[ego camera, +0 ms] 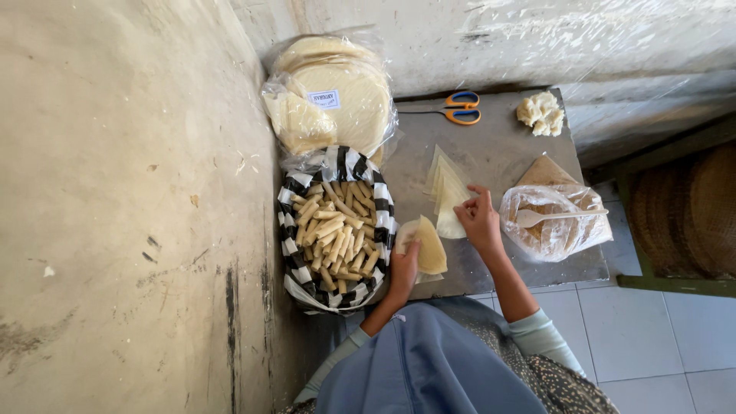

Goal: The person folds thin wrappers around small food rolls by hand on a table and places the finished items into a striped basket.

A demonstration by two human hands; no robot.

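Note:
My left hand (404, 264) presses on a pale triangular pastry sheet (426, 244) lying on the grey board (498, 146). My right hand (478, 217) pinches the top sheet of a small stack of cut triangular sheets (446, 189) just beyond it. To the left stands a black-and-white striped bag (290, 230) filled with several rolled pastry sticks (337, 230). On the right is a clear plastic bag of brownish filling (556, 222) with a white spoon (560, 215) resting across it.
A plastic-wrapped stack of round wrappers (333, 96) leans against the wall at the back. Orange-handled scissors (454, 109) and a lump of white dough (540, 113) lie at the board's far edge. A woven basket (686, 215) sits at right on the tiled floor.

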